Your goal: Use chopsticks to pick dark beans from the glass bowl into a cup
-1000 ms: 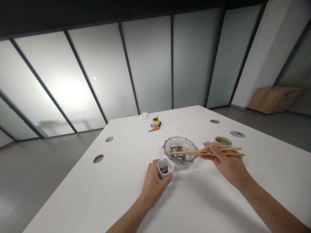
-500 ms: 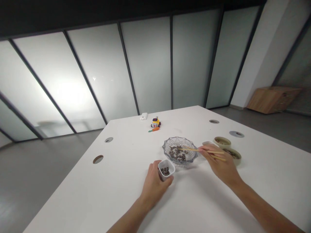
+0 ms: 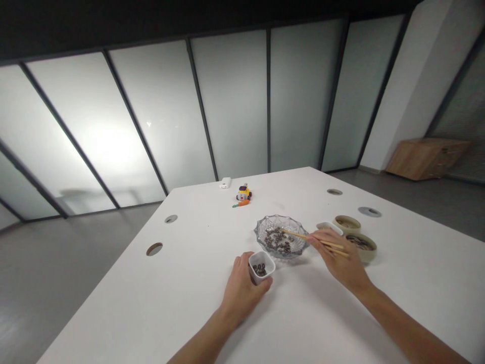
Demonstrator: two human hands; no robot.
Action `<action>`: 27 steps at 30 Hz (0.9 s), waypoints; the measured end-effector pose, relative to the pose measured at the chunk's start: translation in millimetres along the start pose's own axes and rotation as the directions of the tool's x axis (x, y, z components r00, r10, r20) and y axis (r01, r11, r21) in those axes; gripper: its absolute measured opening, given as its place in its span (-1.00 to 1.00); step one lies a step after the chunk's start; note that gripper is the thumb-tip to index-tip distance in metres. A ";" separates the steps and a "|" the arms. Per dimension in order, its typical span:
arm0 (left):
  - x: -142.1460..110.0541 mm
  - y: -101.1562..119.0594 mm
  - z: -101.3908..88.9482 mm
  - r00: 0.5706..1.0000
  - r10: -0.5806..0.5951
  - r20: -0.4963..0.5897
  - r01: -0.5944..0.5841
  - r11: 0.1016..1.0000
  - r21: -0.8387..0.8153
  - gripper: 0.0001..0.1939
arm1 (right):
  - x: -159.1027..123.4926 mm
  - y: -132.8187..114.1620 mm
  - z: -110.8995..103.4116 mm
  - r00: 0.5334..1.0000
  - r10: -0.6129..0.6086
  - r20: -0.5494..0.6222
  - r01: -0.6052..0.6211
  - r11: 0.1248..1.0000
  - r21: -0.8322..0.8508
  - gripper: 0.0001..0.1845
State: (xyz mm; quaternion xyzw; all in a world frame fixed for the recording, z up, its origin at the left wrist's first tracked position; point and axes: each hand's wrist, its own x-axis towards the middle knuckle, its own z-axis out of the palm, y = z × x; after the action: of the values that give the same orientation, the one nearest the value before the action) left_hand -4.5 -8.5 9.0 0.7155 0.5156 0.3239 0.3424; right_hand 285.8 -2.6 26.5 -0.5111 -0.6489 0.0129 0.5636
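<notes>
My left hand (image 3: 244, 283) is wrapped round a small white square cup (image 3: 271, 271) with several dark, bean-like pieces (image 3: 259, 267) in it. Just beyond the cup stands a clear, scalloped glass bowl (image 3: 261, 241), with many more dark pieces (image 3: 278, 240) spread over its bottom. My right hand (image 3: 341, 260) grips a pair of wooden chopsticks (image 3: 297, 234). Their tips reach over the bowl's rim, down among the pieces. Whether the tips pinch a piece is too small to tell.
Right of the glass bowl, partly behind my right hand, are a white dish (image 3: 333, 227) and two greenish bowls (image 3: 346, 222) with contents. Farther back lie a yellow toy vehicle (image 3: 243, 192), an orange-and-green toy (image 3: 242, 203) and a white box-shaped device (image 3: 225, 182). Round holes (image 3: 154, 248) pierce the white tabletop (image 3: 182, 288).
The chopsticks have shifted slightly within the bowl, and their tips are closer together. My right hand has dipped a little, showing more of the white dish. My left hand still holds the cup.
</notes>
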 end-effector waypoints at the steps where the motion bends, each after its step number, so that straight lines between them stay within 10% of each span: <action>1: 0.1 -0.3 0.1 1.000 -0.002 -0.002 0.002 1.000 0.003 -0.50 | -0.1 0.1 0.0 1.000 -0.006 -0.010 0.006 1.000 -0.003 -0.61; 27: -1.7 5.3 -2.7 1.000 0.011 0.004 -0.011 1.000 0.001 -0.57 | -3.0 -13.0 2.2 1.000 -0.021 0.009 0.020 0.999 0.032 -0.65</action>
State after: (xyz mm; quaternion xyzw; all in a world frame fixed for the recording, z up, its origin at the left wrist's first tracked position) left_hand -4.4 -11.0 14.6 0.7193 0.5109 0.3241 0.3413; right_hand 275.3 -9.6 31.3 -0.4954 -0.6565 0.0198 0.5685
